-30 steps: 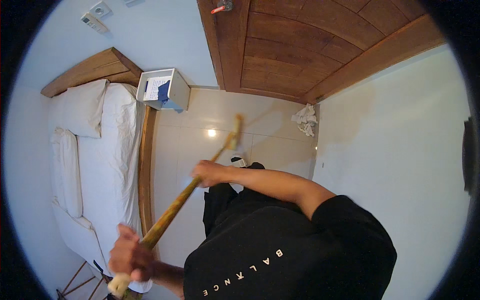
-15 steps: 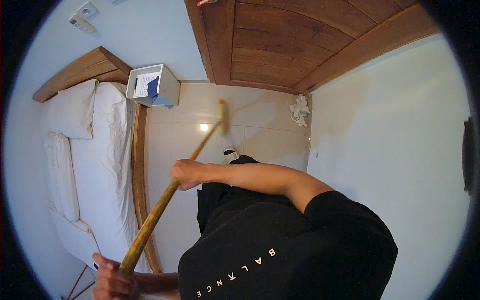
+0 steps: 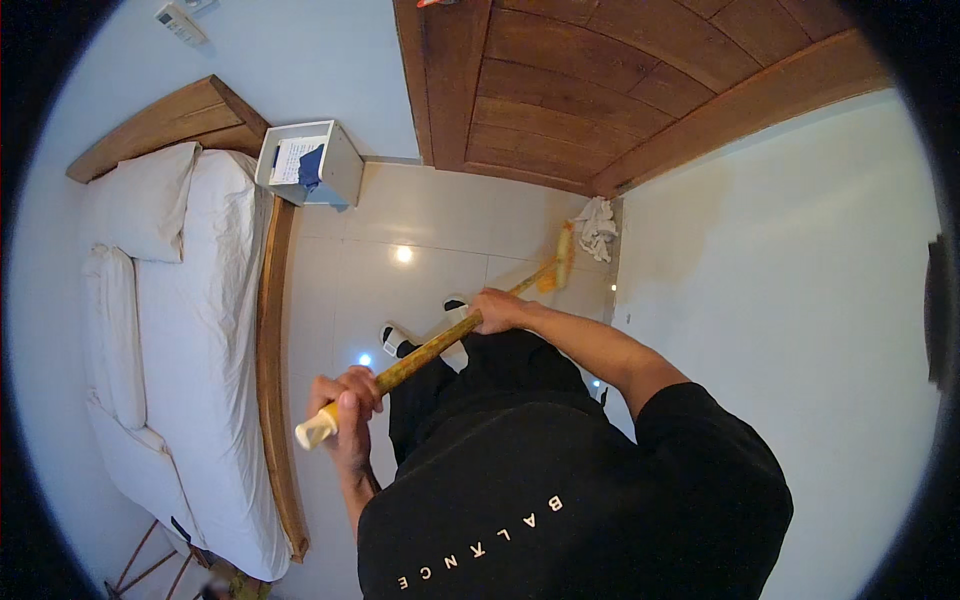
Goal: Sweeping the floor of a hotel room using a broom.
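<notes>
A long-handled broom (image 3: 430, 354) slants across in front of me, its mottled yellow-brown stick running from near left to far right. My left hand (image 3: 350, 415) is closed around the upper end, just below the pale end cap. Farther down, my right hand (image 3: 497, 311) wraps round the middle of the stick. The narrow yellow-and-orange broom head (image 3: 563, 258) is at the floor by the right wall, its bristles blurred. Right beside it, in the corner, lies a crumpled white heap (image 3: 597, 228), cloth or paper; I cannot tell whether they touch.
A bed (image 3: 205, 330) with white bedding and a wooden frame runs along the left. Past it stands a small white nightstand (image 3: 345, 168) holding papers and something blue. A brown wooden door (image 3: 560, 100) is ahead, a pale wall (image 3: 760, 270) to the right. Tiled floor (image 3: 400, 215) lies between.
The broom head has swung right across the floor to the white heap. Both hands have moved right and the left also forward, bringing the stick's capped end into view.
</notes>
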`<control>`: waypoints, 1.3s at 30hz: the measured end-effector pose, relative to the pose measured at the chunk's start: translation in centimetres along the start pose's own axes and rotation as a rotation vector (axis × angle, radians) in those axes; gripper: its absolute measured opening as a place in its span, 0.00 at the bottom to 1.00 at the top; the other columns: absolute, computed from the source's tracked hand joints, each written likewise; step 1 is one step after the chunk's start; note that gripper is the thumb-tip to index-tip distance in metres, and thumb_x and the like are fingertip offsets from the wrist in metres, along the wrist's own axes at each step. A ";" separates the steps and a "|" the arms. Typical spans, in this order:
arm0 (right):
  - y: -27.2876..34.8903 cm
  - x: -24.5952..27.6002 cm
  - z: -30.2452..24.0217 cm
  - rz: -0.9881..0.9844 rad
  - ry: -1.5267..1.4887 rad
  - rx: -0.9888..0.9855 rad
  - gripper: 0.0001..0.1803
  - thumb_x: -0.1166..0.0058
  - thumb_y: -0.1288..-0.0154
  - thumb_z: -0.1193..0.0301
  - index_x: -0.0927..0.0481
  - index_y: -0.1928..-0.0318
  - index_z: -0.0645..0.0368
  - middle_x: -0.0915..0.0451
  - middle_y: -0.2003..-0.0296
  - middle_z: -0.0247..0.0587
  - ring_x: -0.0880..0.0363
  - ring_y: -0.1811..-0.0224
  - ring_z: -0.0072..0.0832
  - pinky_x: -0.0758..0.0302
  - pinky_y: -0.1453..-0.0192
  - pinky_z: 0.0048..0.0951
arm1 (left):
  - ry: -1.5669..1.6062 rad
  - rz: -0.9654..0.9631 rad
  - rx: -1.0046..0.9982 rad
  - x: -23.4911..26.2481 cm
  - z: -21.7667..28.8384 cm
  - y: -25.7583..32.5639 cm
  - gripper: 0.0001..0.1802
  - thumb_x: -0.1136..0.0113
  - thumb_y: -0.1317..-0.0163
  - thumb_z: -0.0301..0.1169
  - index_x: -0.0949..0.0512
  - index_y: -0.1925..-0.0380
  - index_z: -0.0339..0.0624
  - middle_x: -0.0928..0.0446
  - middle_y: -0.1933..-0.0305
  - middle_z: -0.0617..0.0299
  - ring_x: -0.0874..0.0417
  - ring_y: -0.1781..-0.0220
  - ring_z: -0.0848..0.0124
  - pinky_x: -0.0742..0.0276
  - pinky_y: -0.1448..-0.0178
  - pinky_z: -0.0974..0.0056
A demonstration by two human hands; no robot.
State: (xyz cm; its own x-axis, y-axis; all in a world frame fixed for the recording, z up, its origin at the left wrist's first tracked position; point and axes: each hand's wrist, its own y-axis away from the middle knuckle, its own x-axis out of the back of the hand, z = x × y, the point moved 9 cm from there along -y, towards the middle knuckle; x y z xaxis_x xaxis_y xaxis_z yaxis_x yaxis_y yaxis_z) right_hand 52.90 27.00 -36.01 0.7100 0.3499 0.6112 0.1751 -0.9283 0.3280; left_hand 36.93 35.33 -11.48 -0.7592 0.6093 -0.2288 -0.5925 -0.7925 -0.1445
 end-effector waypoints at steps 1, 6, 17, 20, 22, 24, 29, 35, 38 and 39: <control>0.2 -0.2 1.1 -0.053 0.014 -0.097 0.08 0.48 0.61 0.67 0.24 0.80 0.59 0.26 0.81 0.50 0.26 0.77 0.45 0.30 0.71 0.40 | 0.019 0.054 -0.035 0.7 0.1 0.1 0.13 0.51 0.42 0.35 0.42 0.80 0.48 0.42 0.89 0.69 0.39 0.86 0.76 0.38 0.61 0.61; -3.5 0.9 -7.1 -0.038 0.035 0.132 0.09 0.48 0.62 0.67 0.24 0.81 0.60 0.27 0.83 0.51 0.26 0.77 0.46 0.29 0.71 0.41 | -0.003 0.132 -0.171 6.8 6.5 1.9 0.11 0.56 0.41 0.34 0.44 0.78 0.50 0.45 0.85 0.71 0.44 0.82 0.77 0.41 0.53 0.56; -9.1 -2.1 -16.9 -0.023 -0.024 0.364 0.10 0.48 0.63 0.69 0.24 0.82 0.65 0.26 0.82 0.55 0.25 0.76 0.47 0.27 0.69 0.40 | -0.088 0.181 -0.383 9.4 15.5 4.0 0.16 0.50 0.46 0.35 0.46 0.84 0.50 0.46 0.88 0.71 0.42 0.84 0.77 0.52 0.40 0.53; -6.5 -2.1 -9.3 -0.072 0.037 0.253 0.10 0.49 0.62 0.67 0.24 0.82 0.63 0.26 0.82 0.54 0.25 0.76 0.46 0.28 0.70 0.41 | -0.440 0.432 -0.039 9.1 6.6 2.5 0.14 0.54 0.42 0.36 0.44 0.82 0.51 0.46 0.88 0.71 0.39 0.83 0.75 0.44 0.48 0.58; -3.5 -1.4 -4.2 -0.070 0.059 0.109 0.10 0.49 0.61 0.66 0.24 0.82 0.61 0.26 0.82 0.53 0.25 0.76 0.46 0.29 0.70 0.41 | -0.134 0.137 -0.027 4.7 2.3 1.5 0.14 0.52 0.42 0.37 0.43 0.81 0.50 0.43 0.88 0.69 0.39 0.84 0.75 0.41 0.56 0.58; -1.2 -1.0 -0.8 -0.113 -0.017 -0.051 0.09 0.49 0.60 0.65 0.23 0.80 0.58 0.26 0.82 0.52 0.25 0.75 0.46 0.29 0.69 0.41 | 0.013 0.085 -0.043 3.1 0.5 1.0 0.14 0.50 0.44 0.37 0.42 0.81 0.48 0.40 0.88 0.67 0.39 0.86 0.75 0.39 0.61 0.59; -3.2 0.3 -7.4 -0.050 -0.002 0.062 0.11 0.47 0.61 0.67 0.24 0.80 0.64 0.26 0.81 0.54 0.25 0.75 0.46 0.28 0.69 0.41 | -0.065 0.192 -0.131 7.3 6.8 1.3 0.13 0.53 0.42 0.36 0.43 0.80 0.50 0.43 0.87 0.70 0.41 0.83 0.77 0.42 0.47 0.50; -7.6 0.8 -20.0 0.069 -0.117 0.349 0.07 0.48 0.64 0.71 0.26 0.83 0.62 0.27 0.83 0.52 0.27 0.76 0.49 0.29 0.70 0.42 | -0.103 0.136 -0.567 10.1 20.5 5.2 0.14 0.49 0.47 0.38 0.41 0.84 0.51 0.45 0.86 0.72 0.41 0.80 0.78 0.55 0.40 0.45; -7.6 0.6 -19.7 0.081 -0.122 0.409 0.06 0.48 0.65 0.71 0.27 0.83 0.61 0.28 0.83 0.51 0.27 0.76 0.49 0.30 0.69 0.42 | -0.182 -0.117 -0.522 6.3 19.7 4.3 0.15 0.48 0.48 0.42 0.41 0.83 0.51 0.45 0.86 0.72 0.41 0.80 0.77 0.53 0.43 0.49; -7.5 1.0 -19.0 0.115 -0.124 0.450 0.07 0.48 0.65 0.71 0.28 0.83 0.61 0.28 0.83 0.51 0.27 0.75 0.49 0.30 0.69 0.42 | -0.215 0.031 -0.550 6.5 18.9 4.1 0.20 0.49 0.48 0.43 0.44 0.88 0.50 0.46 0.90 0.70 0.44 0.84 0.76 0.50 0.53 0.52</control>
State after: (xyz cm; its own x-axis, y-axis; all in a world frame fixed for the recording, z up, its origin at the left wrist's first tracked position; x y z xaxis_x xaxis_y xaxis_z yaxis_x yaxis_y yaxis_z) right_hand 39.34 36.74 -24.18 0.8131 0.2495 0.5260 0.3493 -0.9319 -0.0978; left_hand 24.49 36.54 4.63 -0.8452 0.5322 -0.0492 -0.3862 -0.6718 -0.6321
